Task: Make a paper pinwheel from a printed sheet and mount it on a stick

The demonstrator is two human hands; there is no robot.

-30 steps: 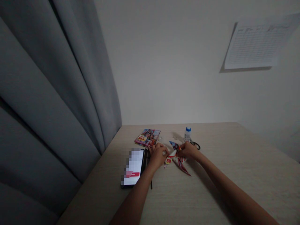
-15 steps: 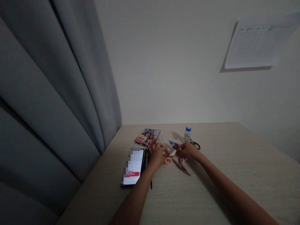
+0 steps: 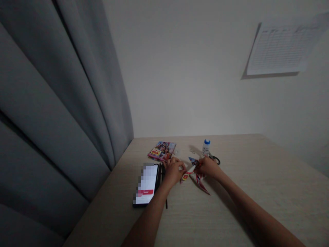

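Over the middle of the table, a pinwheel of printed, glossy paper (image 3: pixel 201 185) with pointed, curling arms is held between both hands. My left hand (image 3: pixel 175 171) pinches its left side near a red and yellow price print. On the other side, the fingers of my right hand (image 3: pixel 208 167) are closed on the paper, with a blue-tipped point standing up beside them. The fingers partly cover the centre of the pinwheel. Left of my left hand lies a phone (image 3: pixel 147 181) with a lit screen, and a thin dark stick (image 3: pixel 166 202) runs beneath my left wrist.
A folded colour leaflet (image 3: pixel 164 149) lies behind the phone. Beyond my right hand stands a small white bottle with a blue cap (image 3: pixel 206 148), and dark scissor handles (image 3: pixel 218 160) show beside it. A grey curtain (image 3: pixel 84 85) borders the table's left side.
My right hand has shifted slightly to the right with its side of the paper. The blue-tipped point leans lower and further right, while my left hand stays nearly in place.
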